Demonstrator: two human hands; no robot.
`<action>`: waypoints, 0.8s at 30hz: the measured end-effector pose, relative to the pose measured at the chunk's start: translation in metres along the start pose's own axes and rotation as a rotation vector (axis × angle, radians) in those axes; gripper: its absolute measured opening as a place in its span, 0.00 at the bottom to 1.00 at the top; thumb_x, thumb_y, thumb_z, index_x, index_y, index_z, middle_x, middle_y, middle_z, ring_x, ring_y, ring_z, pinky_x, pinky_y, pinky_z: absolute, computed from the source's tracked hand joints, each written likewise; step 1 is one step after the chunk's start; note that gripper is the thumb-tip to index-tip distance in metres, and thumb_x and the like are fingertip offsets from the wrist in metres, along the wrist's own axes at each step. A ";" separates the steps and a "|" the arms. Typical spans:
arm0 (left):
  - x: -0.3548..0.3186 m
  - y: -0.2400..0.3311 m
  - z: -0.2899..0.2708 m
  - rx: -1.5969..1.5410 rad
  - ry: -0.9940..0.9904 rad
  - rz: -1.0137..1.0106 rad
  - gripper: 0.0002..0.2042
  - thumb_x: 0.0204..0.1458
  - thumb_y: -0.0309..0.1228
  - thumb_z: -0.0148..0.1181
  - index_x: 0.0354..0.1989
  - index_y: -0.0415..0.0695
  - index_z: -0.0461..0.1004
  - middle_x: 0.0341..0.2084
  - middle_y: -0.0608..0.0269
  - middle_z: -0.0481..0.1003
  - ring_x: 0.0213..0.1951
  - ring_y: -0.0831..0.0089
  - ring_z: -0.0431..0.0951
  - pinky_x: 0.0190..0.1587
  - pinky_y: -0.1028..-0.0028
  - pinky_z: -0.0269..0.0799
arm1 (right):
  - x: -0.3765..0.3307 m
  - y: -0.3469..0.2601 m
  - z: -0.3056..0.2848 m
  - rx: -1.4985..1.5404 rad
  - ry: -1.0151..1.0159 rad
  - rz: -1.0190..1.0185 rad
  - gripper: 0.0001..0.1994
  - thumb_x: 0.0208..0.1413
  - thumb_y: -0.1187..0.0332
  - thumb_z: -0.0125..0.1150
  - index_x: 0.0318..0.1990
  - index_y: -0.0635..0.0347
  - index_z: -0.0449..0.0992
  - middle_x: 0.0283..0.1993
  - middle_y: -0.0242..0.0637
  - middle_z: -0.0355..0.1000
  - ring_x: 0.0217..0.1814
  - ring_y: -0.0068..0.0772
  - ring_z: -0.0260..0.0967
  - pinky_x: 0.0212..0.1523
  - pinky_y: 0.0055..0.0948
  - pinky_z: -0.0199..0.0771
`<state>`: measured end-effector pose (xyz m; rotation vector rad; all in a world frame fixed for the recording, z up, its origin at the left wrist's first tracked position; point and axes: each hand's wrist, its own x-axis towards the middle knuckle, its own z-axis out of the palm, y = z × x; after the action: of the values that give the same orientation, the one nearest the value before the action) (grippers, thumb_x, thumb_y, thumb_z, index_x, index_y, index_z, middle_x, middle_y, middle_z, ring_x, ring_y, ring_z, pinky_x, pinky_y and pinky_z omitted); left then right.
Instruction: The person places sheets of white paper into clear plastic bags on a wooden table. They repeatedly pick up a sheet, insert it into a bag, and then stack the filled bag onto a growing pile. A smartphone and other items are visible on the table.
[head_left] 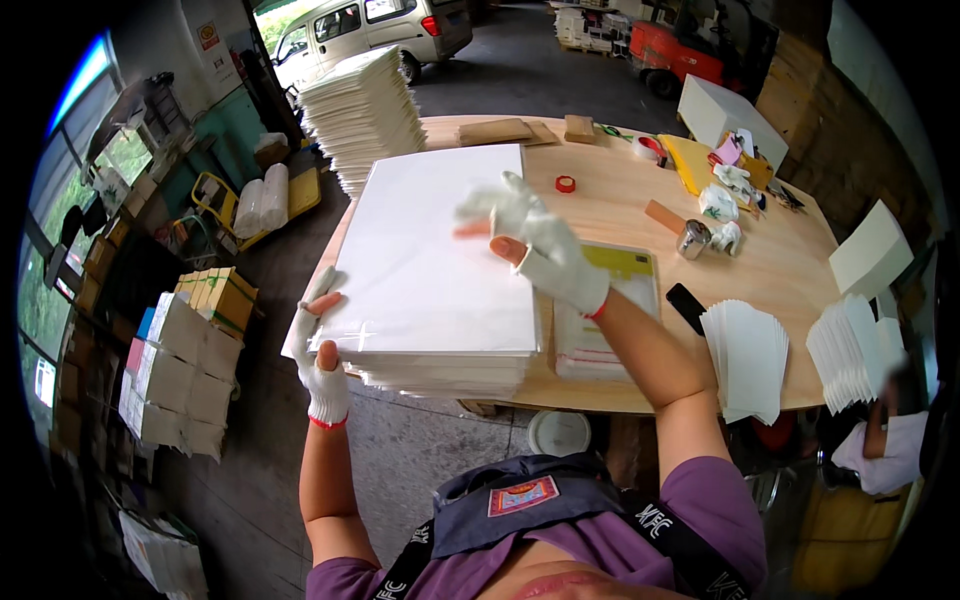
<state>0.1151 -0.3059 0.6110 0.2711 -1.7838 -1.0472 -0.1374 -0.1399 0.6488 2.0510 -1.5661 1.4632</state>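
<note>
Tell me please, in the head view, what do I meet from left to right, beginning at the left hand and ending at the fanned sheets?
left hand → right hand → black phone → first fan of white sheets → second fan of white sheets

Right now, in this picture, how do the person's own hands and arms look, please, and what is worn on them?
The left hand and right hand wear white gloves with a thin red edge at the wrist. Both thumb tips are uncovered. The forearms are bare; above them are short purple sleeves.
</note>
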 end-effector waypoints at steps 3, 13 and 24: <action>-0.003 -0.011 -0.004 -0.029 -0.033 -0.013 0.44 0.44 0.69 0.48 0.45 0.30 0.70 0.48 0.49 0.69 0.50 0.64 0.68 0.54 0.68 0.60 | -0.014 0.002 0.010 0.072 0.094 0.059 0.15 0.58 0.65 0.45 0.41 0.60 0.79 0.44 0.32 0.76 0.55 0.30 0.67 0.71 0.38 0.35; 0.001 -0.022 0.007 -0.227 -0.003 0.140 0.47 0.47 0.67 0.48 0.62 0.35 0.53 0.60 0.47 0.60 0.58 0.59 0.64 0.58 0.63 0.61 | -0.056 -0.012 -0.001 0.043 0.341 0.062 0.16 0.59 0.65 0.50 0.53 0.55 0.72 0.55 0.36 0.70 0.59 0.32 0.64 0.68 0.39 0.45; -0.194 -0.180 -0.041 -0.259 0.365 -0.670 0.22 0.60 0.41 0.45 0.59 0.42 0.62 0.58 0.60 0.64 0.59 0.66 0.63 0.55 0.63 0.62 | -0.446 -0.054 -0.063 -0.036 1.488 1.294 0.08 0.56 0.67 0.45 0.40 0.58 0.68 0.26 0.30 0.66 0.20 0.21 0.62 0.19 0.21 0.65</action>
<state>0.1915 -0.3182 0.3548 0.8777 -1.2241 -1.5604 -0.1147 0.2083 0.3586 -0.6376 -1.8092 2.1739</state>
